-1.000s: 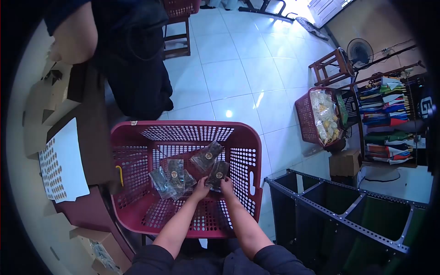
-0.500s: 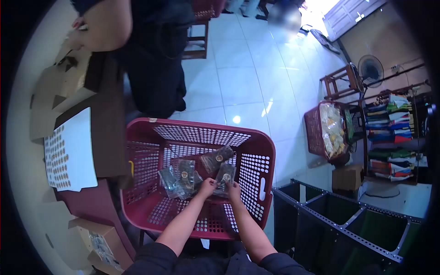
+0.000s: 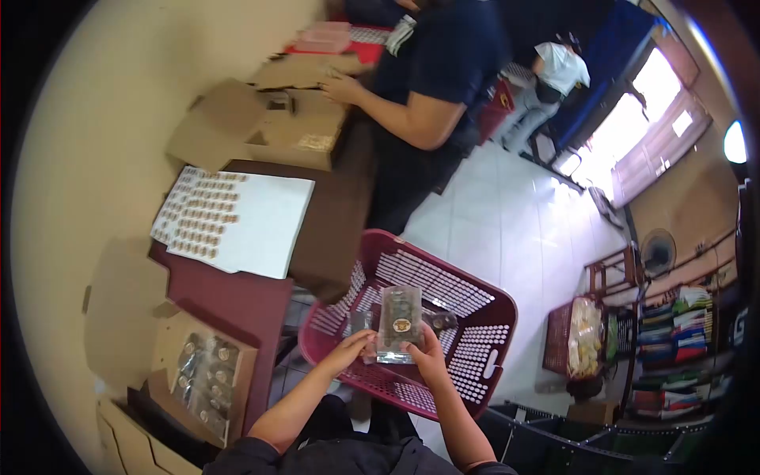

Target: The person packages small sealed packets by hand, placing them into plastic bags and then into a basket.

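Note:
A clear plastic packet with dark contents and a round sticker is held up over the red basket. My right hand grips its lower right side, thumb across the front. At its lower left edge my left hand is closed, fingertips pinching there. Other packets lie on the basket floor; one dark packet shows to the right of the held one, and another lies partly hidden behind my left hand.
Left stands a table with a white sheet of round stickers. An open cardboard box near me holds several stickered packets. Beyond, a co-worker reaches over another carton. A second basket and shelf frame are at right.
My hands have come up from the basket floor with a packet between them. The view has swung left, bringing the table, sticker sheet and box of packets further into sight.

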